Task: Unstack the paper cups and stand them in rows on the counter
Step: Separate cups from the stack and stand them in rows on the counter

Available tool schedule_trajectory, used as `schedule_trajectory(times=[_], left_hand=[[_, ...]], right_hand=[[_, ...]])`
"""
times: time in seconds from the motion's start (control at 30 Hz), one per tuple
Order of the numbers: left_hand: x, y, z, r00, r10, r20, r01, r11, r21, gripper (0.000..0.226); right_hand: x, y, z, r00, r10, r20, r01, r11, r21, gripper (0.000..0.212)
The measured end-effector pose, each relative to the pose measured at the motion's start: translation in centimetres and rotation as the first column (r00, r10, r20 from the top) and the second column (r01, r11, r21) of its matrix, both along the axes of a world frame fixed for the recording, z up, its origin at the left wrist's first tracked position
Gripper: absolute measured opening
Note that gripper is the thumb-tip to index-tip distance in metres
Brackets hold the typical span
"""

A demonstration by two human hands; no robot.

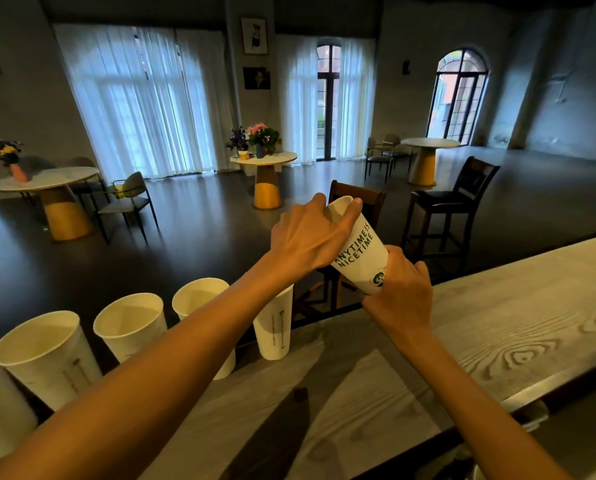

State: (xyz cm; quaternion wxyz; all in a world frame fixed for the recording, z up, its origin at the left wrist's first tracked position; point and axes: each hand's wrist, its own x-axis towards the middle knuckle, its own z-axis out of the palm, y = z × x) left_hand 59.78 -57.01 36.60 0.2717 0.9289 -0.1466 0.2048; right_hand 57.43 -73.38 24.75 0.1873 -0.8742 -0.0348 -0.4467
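Stack [359,251]: held tilted in the air above the far edge of the surface [497,323].
Right hand [398,292]: fingers wrapped round the stack's base.
Left hand [310,233]: fingers pinching the top rim.
Row [130,323]: cups upright along the far edge (several, left of the stack).
Advice: likely best to twist gently, pull straight, avoid crushing the rim.

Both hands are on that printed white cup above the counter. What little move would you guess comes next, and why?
Probably the left hand, gripping the rim of the tilted white printed paper cup, pulls the top cup free while the right hand holds the base. Then it would stand beside the plain white paper cup ending the row on the pale wood-grain counter.
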Motion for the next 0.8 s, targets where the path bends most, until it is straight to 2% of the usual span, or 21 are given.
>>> schedule_trajectory(times=[0.17,0.33,0.43,0.53,0.6,0.7,0.8], left_hand=[[-0.3,-0.5,0.2,0.999,-0.024,-0.028,0.023,1.000,-0.013,0.060],[-0.1,0.0,0.7,0.994,-0.054,-0.097,0.059,0.997,0.051,0.067],[-0.5,1.1,1.0,0.974,-0.222,0.038,0.214,0.964,0.160,0.057],[-0.8,1.9,0.8,0.925,-0.371,0.082,0.347,0.914,0.210,0.064],[-1.0,2.0,0.6,0.928,-0.357,0.106,0.328,0.919,0.220,0.069],[-1.4,1.5,0.2,0.950,-0.272,0.153,0.239,0.949,0.203,0.054],[-1.2,1.0,-0.1,0.980,-0.189,0.063,0.183,0.979,0.089,0.044]], right_hand=[[-0.1,-0.6,-0.2,0.999,-0.015,0.035,0.015,1.000,0.000,0.078],[-0.9,-0.9,0.6,0.976,0.186,-0.112,-0.177,0.980,0.092,0.077],[-1.1,-2.1,1.9,0.858,0.419,-0.297,-0.346,0.899,0.270,0.074],[-1.4,-2.5,2.7,0.757,0.569,-0.323,-0.445,0.809,0.383,0.074],[-1.6,-2.3,2.7,0.734,0.605,-0.307,-0.473,0.781,0.408,0.073],[-1.7,-2.0,1.9,0.817,0.507,-0.275,-0.407,0.845,0.348,0.072],[-1.7,-2.0,1.0,0.925,0.317,-0.211,-0.283,0.943,0.175,0.075]])
